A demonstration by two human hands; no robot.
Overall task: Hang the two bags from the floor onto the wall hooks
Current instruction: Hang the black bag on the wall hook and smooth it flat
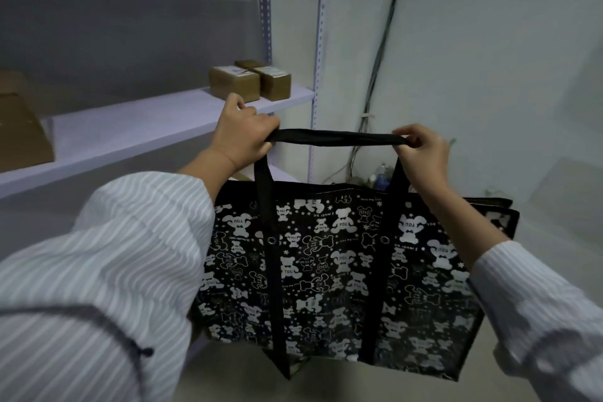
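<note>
Both hands, left hand (243,134) and right hand (421,148), clench bag (326,271) strap (336,137); hooks unseen.

Light is dim and cool, with a bluish cast over the wall (473,42) and shelving (146,127); the recess under the upper shelf lies in grey shadow. My sleeves (98,271) smear with blur toward the lower corners, and the shelf lines bow near the edges. The bag (326,271) gives faint glossy glints; its print is soft low down.
</note>
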